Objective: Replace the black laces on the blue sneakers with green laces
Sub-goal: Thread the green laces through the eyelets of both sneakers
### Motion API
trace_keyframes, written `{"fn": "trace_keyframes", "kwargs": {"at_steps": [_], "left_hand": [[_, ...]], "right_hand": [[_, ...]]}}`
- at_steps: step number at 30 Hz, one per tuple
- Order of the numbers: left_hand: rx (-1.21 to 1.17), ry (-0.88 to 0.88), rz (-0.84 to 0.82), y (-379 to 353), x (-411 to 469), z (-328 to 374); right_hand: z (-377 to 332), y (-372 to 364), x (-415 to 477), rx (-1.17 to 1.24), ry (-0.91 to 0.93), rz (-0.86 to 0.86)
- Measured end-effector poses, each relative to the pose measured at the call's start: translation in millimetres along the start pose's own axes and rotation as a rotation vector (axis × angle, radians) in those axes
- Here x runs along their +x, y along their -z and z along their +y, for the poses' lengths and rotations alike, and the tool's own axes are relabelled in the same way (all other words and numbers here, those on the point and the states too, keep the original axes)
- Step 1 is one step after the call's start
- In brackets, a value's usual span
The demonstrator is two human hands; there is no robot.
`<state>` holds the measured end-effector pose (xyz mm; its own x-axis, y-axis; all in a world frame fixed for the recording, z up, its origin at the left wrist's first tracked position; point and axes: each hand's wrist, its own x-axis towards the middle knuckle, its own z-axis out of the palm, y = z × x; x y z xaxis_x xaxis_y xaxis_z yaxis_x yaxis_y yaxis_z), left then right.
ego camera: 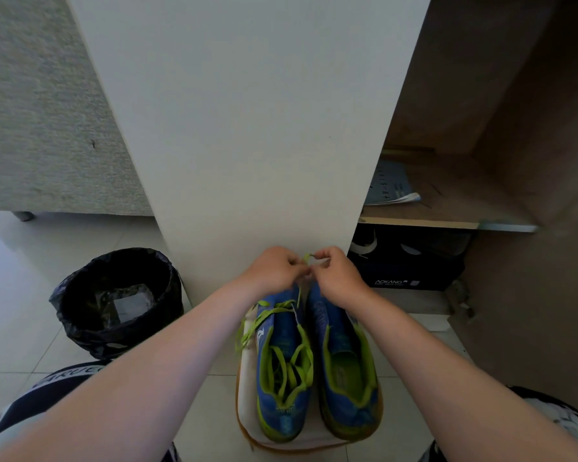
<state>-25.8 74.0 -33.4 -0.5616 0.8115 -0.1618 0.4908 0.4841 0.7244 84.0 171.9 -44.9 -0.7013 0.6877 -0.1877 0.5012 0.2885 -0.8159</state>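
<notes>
Two blue sneakers [346, 365] stand side by side on a white mat [247, 378] on the tiled floor [20, 295], right in front of a pale upright panel [247, 128]. The person reaches both bare arms out over them. At the far end of the pair the left hand [274, 271] and right hand [339, 275] meet. Each grip is narrow, fingertips pinched on a short stretch of green lace [309, 258] held up between them. From there the lace runs down towards the left-side shoe, and more of it lies loose across that shoe and over the mat's edge. The other shoe shows only its green lining, and I cannot tell whether any lace is threaded in it. A bin lined with a black bag [114, 301] sits on the floor to the left. A dark shoebox [404, 271] rests under a shelf to the right.
</notes>
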Motion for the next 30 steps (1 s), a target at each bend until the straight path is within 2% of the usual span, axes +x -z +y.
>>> {"fn": "trace_keyframes", "kwargs": {"at_steps": [4, 8, 13, 16, 19, 21, 23, 27, 28, 30], "left_hand": [[-0.144, -0.038, 0.030, 6.7, -0.4, 4.7], [-0.303, -0.027, 0.154, 19.1, 0.1, 12.9], [-0.281, -0.028, 0.045, 26.6, -4.5, 12.5], [-0.244, -0.038, 0.065, 23.8, -7.4, 13.0], [-0.188, 0.093, -0.134, 21.8, -9.6, 12.3], [-0.067, 0.083, -0.276, 19.4, -12.8, 13.8], [-0.012, 0.037, -0.333, 16.7, -16.8, 16.7], [0.078, 0.015, -0.271, 15.7, -14.9, 16.5], [0.053, 0.023, -0.195, 16.9, -12.9, 15.8], [-0.166, 0.049, 0.009, 21.9, -10.2, 18.1]], "right_hand": [[-8.5, 5.1, -7.5, 0.133, -0.186, -0.295], [-11.5, 8.2, -8.7, 0.133, -0.188, -0.417], [-14.4, 5.1, -3.5, 0.175, -0.188, -0.326], [-17.7, 7.9, 4.0, 0.219, -0.074, -0.157], [-30.5, 14.4, 8.7, 0.366, 0.041, 0.035], [-38.4, 19.4, 7.4, 0.470, 0.086, 0.065], [-40.7, 21.1, 3.4, 0.491, 0.133, 0.035], [-32.8, 18.5, 1.5, 0.367, 0.112, -0.041], [-29.3, 18.8, 2.4, 0.295, 0.067, -0.060], [-20.3, 18.8, 2.2, 0.112, -0.039, -0.112]]}}
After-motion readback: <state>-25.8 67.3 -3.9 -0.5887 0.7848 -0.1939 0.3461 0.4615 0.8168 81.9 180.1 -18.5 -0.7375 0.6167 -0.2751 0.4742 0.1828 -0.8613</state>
